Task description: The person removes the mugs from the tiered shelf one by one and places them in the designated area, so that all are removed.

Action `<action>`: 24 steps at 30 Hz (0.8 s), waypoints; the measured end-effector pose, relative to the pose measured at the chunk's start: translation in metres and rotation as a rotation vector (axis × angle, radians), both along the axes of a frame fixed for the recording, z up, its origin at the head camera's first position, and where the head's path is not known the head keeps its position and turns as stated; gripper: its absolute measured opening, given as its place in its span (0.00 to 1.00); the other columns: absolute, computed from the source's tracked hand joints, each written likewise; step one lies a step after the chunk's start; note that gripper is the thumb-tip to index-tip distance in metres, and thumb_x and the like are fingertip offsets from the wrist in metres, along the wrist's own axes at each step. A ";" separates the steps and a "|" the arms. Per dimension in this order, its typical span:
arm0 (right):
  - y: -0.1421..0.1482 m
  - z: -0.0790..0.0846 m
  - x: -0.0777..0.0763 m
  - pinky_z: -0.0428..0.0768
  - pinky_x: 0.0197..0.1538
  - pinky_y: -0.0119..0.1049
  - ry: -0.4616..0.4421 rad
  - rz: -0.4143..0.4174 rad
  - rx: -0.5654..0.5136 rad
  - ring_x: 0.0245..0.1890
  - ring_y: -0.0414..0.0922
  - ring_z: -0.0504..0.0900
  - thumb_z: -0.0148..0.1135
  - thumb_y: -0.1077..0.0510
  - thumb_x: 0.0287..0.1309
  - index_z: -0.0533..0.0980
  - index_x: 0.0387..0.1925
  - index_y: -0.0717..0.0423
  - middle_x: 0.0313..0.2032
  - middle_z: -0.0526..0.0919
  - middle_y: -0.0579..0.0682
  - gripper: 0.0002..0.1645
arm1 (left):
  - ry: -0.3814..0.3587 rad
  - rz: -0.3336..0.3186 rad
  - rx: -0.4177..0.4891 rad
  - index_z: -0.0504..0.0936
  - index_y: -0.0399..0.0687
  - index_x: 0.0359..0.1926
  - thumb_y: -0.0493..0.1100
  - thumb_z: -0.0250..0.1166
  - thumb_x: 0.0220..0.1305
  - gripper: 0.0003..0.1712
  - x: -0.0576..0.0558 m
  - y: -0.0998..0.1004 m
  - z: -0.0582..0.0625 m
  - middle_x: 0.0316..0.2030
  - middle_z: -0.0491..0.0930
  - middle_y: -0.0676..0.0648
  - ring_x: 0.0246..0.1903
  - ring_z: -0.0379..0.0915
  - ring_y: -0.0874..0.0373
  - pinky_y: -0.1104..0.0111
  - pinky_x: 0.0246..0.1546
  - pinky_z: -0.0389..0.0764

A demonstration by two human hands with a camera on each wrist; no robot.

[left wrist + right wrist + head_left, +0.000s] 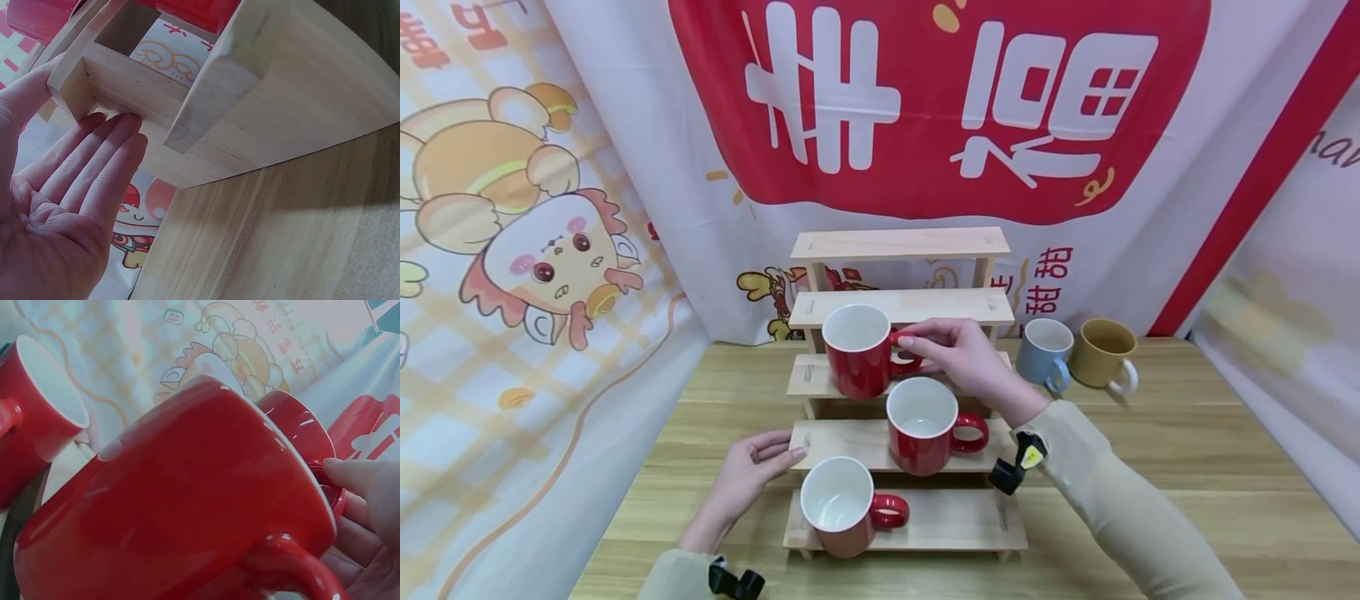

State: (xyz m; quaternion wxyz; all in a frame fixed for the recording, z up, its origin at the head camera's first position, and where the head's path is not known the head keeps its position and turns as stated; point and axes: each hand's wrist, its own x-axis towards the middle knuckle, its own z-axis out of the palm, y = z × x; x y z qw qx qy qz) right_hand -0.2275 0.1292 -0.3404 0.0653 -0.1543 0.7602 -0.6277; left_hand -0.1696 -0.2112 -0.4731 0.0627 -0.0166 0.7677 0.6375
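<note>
A stepped wooden stand (947,521) bears red mugs with white insides. The lowest mug (841,508) is at the left of the bottom tier, and another mug (922,429) stands mid-right on the tier above. My right hand (958,350) pinches the handle of the upper mug (859,354) at the third tier; whether its base touches the board cannot be told. In the right wrist view, a nearer mug (181,500) partly covers that held mug (300,428). My left hand (75,187) holds the second tier's left end, thumb above and long fingers reaching beneath the board.
A light blue mug (1043,350) and a mustard mug (1101,354) with a pale handle stand on the wooden table (1180,433), right of the stand. Behind it hangs a printed cloth (925,192); another patterned cloth (490,350) hangs at the left.
</note>
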 end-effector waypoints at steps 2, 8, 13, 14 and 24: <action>0.000 0.000 0.000 0.86 0.47 0.44 0.001 -0.005 0.001 0.51 0.51 0.85 0.68 0.50 0.67 0.84 0.54 0.53 0.47 0.88 0.50 0.18 | -0.001 0.000 0.003 0.80 0.31 0.58 0.43 0.76 0.60 0.29 0.000 0.000 0.000 0.50 0.84 0.36 0.48 0.83 0.49 0.66 0.47 0.84; -0.001 -0.001 0.002 0.86 0.47 0.44 0.009 -0.015 0.009 0.49 0.48 0.86 0.68 0.50 0.68 0.84 0.53 0.53 0.46 0.88 0.50 0.18 | -0.004 0.000 0.006 0.80 0.31 0.58 0.43 0.76 0.60 0.29 0.000 -0.001 -0.001 0.50 0.84 0.36 0.48 0.83 0.48 0.66 0.48 0.84; -0.003 -0.002 0.003 0.87 0.47 0.43 0.037 -0.024 0.016 0.48 0.48 0.86 0.66 0.50 0.69 0.84 0.53 0.55 0.47 0.88 0.51 0.17 | 0.007 -0.005 0.004 0.80 0.31 0.58 0.43 0.76 0.60 0.29 0.000 -0.001 -0.002 0.50 0.84 0.36 0.49 0.83 0.48 0.66 0.48 0.84; -0.004 -0.002 0.003 0.87 0.47 0.43 0.047 -0.027 0.019 0.48 0.48 0.86 0.66 0.51 0.69 0.84 0.53 0.55 0.47 0.88 0.51 0.17 | 0.010 -0.005 0.001 0.80 0.30 0.58 0.43 0.76 0.61 0.29 0.000 -0.002 -0.003 0.50 0.84 0.36 0.49 0.83 0.48 0.66 0.48 0.84; -0.003 -0.008 0.003 0.87 0.46 0.42 0.135 -0.007 0.000 0.47 0.48 0.86 0.64 0.54 0.70 0.84 0.54 0.56 0.48 0.88 0.51 0.16 | 0.012 -0.008 -0.007 0.80 0.31 0.58 0.43 0.76 0.60 0.29 0.000 -0.001 -0.002 0.50 0.84 0.35 0.50 0.82 0.47 0.66 0.48 0.84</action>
